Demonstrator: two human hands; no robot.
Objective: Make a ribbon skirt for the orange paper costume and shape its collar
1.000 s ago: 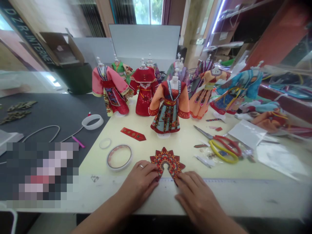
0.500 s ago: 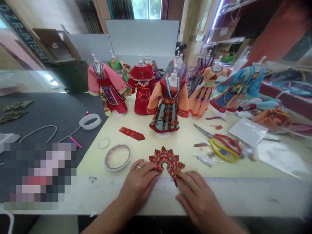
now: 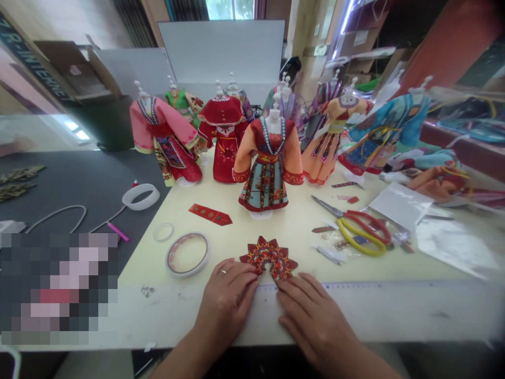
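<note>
A red patterned collar piece (image 3: 267,253) with pointed, petal-like edges lies curved on the pale table top, its round opening facing me. My left hand (image 3: 229,295) is closed on its left end, fingers together and thumb below. At the opposite end, the fingertips of my right hand (image 3: 311,305) pinch the piece. Fingers cover both ends. Beyond it stands a small dress form in an orange and red robe (image 3: 272,163). To the left are a roll of clear tape (image 3: 169,258) and a red pointed strip (image 3: 210,214).
Red-and-yellow-handled scissors (image 3: 361,231), a small white tube (image 3: 328,255) and fabric scraps lie to the right. Several dressed forms stand behind, including one in a pink robe (image 3: 165,131). A long ruler (image 3: 355,286) crosses the table's near side. A dark table (image 3: 106,173) adjoins at left.
My right hand has moved inward, bringing the collar piece's right end closer to its left end and narrowing the opening. The whole view has shifted slightly.
</note>
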